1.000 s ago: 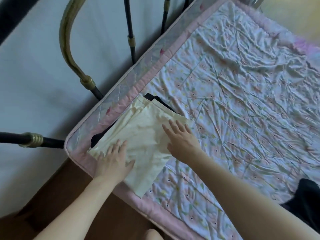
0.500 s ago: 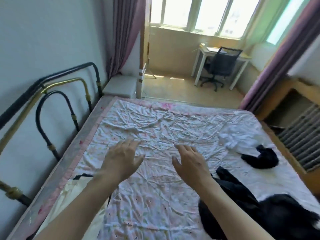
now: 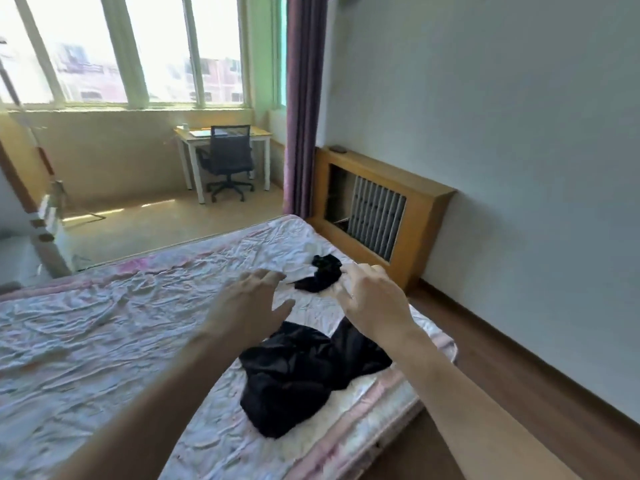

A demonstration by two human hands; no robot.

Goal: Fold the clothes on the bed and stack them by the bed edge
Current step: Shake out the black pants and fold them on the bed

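A large window [image 3: 121, 50] fills the far left, and below it a small white table [image 3: 221, 135] stands with a black office chair [image 3: 227, 157] pushed against it. In front of that lies the bed [image 3: 86, 327], covered by a wrinkled pale floral sheet with a pink border.

The person's left hand [image 3: 247, 306] hovers above the middle of the bed with its fingers spread and relaxed, holding nothing. Below and between the two forearms lies a large crumpled black garment [image 3: 294, 375], unfolded, near the bed's right-hand edge. Farther up the bed, a smaller black garment [image 3: 320, 277] lies bunched on the sheet, showing in the gap between the two hands.

The right hand [image 3: 374, 299] is raised beside the left, fingers slightly bent and apart, empty too; it partly overlaps the upper end of the large garment in the picture.

A purple curtain [image 3: 304, 105] hangs behind, and on the right a wooden radiator cover [image 3: 415, 209] stands against the pale wall above a brown wood floor [image 3: 519, 393].
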